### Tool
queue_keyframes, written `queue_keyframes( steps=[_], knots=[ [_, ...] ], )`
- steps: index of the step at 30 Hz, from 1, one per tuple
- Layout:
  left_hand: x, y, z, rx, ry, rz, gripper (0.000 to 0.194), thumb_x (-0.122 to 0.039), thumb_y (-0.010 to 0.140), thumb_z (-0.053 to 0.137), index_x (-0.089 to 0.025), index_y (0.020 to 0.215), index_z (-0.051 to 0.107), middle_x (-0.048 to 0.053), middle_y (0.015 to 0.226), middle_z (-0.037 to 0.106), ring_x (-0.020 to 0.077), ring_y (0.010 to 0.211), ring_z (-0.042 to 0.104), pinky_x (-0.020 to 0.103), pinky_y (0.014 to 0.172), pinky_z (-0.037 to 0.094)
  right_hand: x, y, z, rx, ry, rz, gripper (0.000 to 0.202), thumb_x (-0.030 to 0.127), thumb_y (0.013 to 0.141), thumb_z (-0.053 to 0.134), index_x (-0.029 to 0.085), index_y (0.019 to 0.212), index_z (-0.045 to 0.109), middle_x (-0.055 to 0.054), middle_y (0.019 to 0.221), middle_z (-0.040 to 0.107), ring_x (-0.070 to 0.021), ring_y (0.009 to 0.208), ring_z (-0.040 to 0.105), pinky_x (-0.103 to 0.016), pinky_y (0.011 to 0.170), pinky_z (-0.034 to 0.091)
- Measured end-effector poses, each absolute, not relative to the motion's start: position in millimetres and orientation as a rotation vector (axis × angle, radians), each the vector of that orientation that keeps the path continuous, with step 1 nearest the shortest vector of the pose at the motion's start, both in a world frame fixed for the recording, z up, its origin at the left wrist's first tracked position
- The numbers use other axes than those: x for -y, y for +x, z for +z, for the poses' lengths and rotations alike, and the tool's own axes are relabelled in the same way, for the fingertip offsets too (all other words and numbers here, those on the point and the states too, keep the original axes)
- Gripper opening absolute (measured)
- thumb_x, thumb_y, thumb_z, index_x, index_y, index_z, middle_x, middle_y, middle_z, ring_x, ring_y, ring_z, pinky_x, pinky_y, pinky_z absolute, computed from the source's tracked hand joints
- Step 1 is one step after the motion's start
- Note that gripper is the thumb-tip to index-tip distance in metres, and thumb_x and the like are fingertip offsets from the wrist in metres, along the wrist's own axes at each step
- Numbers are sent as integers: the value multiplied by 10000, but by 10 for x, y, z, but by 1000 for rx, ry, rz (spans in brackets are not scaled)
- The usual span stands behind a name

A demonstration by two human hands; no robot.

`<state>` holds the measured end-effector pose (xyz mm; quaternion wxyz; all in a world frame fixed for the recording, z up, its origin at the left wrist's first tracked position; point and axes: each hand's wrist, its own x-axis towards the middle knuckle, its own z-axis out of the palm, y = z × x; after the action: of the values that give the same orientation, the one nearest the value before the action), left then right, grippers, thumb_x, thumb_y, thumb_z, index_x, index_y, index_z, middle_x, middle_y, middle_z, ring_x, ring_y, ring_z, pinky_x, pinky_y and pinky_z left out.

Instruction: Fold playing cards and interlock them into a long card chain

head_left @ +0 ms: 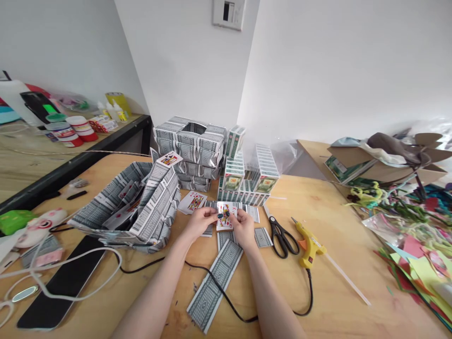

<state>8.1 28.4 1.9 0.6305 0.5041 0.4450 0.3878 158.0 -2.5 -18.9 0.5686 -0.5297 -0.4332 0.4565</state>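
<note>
Between both hands is a face-up playing card (223,223), a king, held just above the table. My left hand (201,223) pinches its left side and my right hand (245,228) its right side, the thumbs near its middle. I cannot tell whether it is one card or several together. Under and around the hands lie patterned card strips (216,283), backs up. A few face-up cards (195,201) rest just beyond my left hand. Black-handled scissors (281,235) and a yellow glue gun (310,245) lie to the right of my right hand.
An open basket made of cards (95,207) stands at left, with card pieces inside. Behind are a card-built box (192,146) and stacked card packs (243,183). A black cable (221,287) crosses the strips. A phone (63,287) lies front left; coloured scraps (420,263) fill the right.
</note>
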Motion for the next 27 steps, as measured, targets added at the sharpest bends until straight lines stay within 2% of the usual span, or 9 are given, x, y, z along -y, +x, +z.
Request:
queue_keyframes(
  steps=[8,21,27],
  knots=[
    [-295,104,-18,-1086,1133,936,298,-343,557,690,-116,744,641,20,624,619,127,578,551,244,585,446,33,1570,-70,892,-1071,1263,272,409,620,660,172,700,553,-22,648,644,-161,550,575,-296,553,462],
    [-267,140,28,-1229,1088,972,208,-308,538,676,-126,634,642,0,550,594,110,523,512,221,540,401,28,1557,-56,874,-1099,1264,277,406,591,679,165,663,564,-21,619,637,-140,506,538,-260,487,420],
    [-250,163,54,-1270,1106,997,189,-315,552,641,-134,574,593,-32,487,521,91,475,444,211,496,335,24,1551,-75,884,-1121,1256,286,409,584,683,162,663,562,-11,579,622,-142,501,538,-254,473,409]
  ],
)
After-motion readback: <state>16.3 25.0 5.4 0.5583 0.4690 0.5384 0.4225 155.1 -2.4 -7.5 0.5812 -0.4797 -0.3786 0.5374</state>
